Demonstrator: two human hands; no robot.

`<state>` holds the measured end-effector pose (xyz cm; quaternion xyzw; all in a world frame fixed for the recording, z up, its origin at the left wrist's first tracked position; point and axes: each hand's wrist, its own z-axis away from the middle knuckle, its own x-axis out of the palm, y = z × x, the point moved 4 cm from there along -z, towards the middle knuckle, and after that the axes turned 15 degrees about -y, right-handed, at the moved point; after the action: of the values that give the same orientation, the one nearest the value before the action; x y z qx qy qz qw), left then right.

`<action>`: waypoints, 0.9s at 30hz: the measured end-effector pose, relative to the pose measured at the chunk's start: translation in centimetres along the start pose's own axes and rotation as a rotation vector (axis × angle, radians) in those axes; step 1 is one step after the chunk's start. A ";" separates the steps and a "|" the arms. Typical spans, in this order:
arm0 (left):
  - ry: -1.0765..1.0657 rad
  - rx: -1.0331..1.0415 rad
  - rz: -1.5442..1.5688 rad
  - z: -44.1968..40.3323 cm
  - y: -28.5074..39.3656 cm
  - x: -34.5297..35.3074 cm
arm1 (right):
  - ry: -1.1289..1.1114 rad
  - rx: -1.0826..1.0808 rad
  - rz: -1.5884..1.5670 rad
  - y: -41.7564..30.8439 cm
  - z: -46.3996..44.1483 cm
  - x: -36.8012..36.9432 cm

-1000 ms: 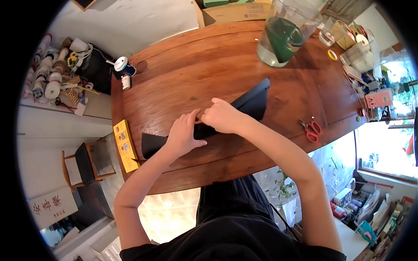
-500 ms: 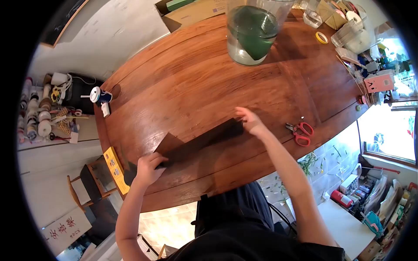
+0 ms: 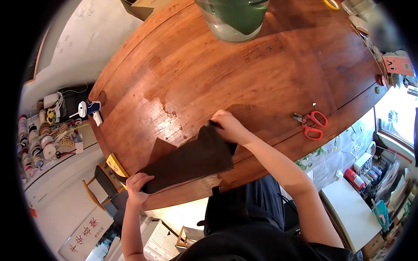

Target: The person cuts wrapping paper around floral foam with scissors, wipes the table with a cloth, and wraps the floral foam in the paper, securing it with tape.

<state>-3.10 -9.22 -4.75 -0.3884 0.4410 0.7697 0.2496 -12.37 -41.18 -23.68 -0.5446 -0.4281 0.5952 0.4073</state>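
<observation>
A dark brown sheet (image 3: 191, 163), paper or cloth, stretches between my hands over the near side of the wooden table (image 3: 196, 82). My left hand (image 3: 138, 185) pinches its left end near the table's front edge. The far right corner is gripped by my right hand (image 3: 228, 127), fingers closed. Between them the sheet is partly raised and creased, and a pointed shadow or flap shows behind it. Red-handled shears (image 3: 311, 125) lie to the right of my right forearm. A yellow box or card (image 3: 115, 165) sits just behind my left hand.
A large clear vase (image 3: 235, 21) with something green inside stands at the back. A lidded cup with a straw (image 3: 88, 107) is at the left edge. Small wet spots mark the tabletop. Ribbon spools (image 3: 49, 150) fill a shelf on the left; a chair (image 3: 102, 185) stands below.
My left hand has moved left and nearer the front edge, and my right hand has come left. The sheet, a narrow strip before, now shows a broader face. The whole view has shifted.
</observation>
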 end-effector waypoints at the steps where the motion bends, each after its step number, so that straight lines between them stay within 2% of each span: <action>1: -0.009 -0.006 0.009 -0.1 0.0 -0.1 | -0.085 0.073 -0.120 -0.4 -0.8 0.8; 2: -0.017 -0.010 0.020 -0.2 0.1 -0.1 | -0.170 0.147 -0.238 -0.9 -1.1 1.4; 3: -0.015 -0.009 0.021 -0.2 0.0 -0.1 | -0.254 0.490 -0.778 -2.3 -0.8 1.1; 6: -0.006 -0.009 0.028 -0.2 -0.2 -0.2 | -0.160 0.301 -1.242 -1.3 -0.6 3.3; 9: 0.016 -0.014 0.050 -0.2 0.0 0.1 | -0.184 0.404 -1.126 -0.3 0.3 3.1; 10: 0.024 -0.018 0.054 0.0 -0.2 0.2 | -0.153 0.414 -1.397 0.4 1.1 2.9; 12: 0.019 -0.023 0.054 0.0 0.0 0.2 | 0.047 0.660 -1.291 1.9 1.9 3.6; 14: -0.005 -0.024 0.044 -0.3 0.6 -0.2 | 0.153 0.419 -0.788 1.4 2.0 3.7; 16: 0.001 -0.014 0.039 -0.5 0.4 -0.2 | 0.103 0.333 -0.344 -1.2 1.6 2.2; 18: 0.009 -0.008 0.041 -0.3 0.0 0.0 | -0.090 0.388 0.032 -2.9 0.3 0.0; 19: 0.012 -0.010 0.042 0.0 -0.4 0.2 | -0.058 0.385 0.072 -3.0 -0.3 0.6; 22: -0.016 -0.043 0.049 -0.1 0.3 -0.1 | -0.262 0.541 -0.407 -2.6 -1.4 3.7; 23: -0.030 -0.058 0.049 -0.3 0.6 -0.3 | -0.279 0.646 -0.696 -2.5 -1.5 4.7; 26: 0.055 -0.012 0.011 0.2 -0.4 0.3 | -0.238 0.505 -1.258 -3.5 -1.4 4.2; 27: 0.041 -0.027 0.025 0.4 -0.7 0.5 | -0.277 0.358 -1.307 -3.9 -1.1 3.4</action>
<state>-3.02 -8.44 -5.39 -0.4018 0.4403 0.7705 0.2258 -11.45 -36.73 -20.98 -0.0183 -0.6117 0.3532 0.7076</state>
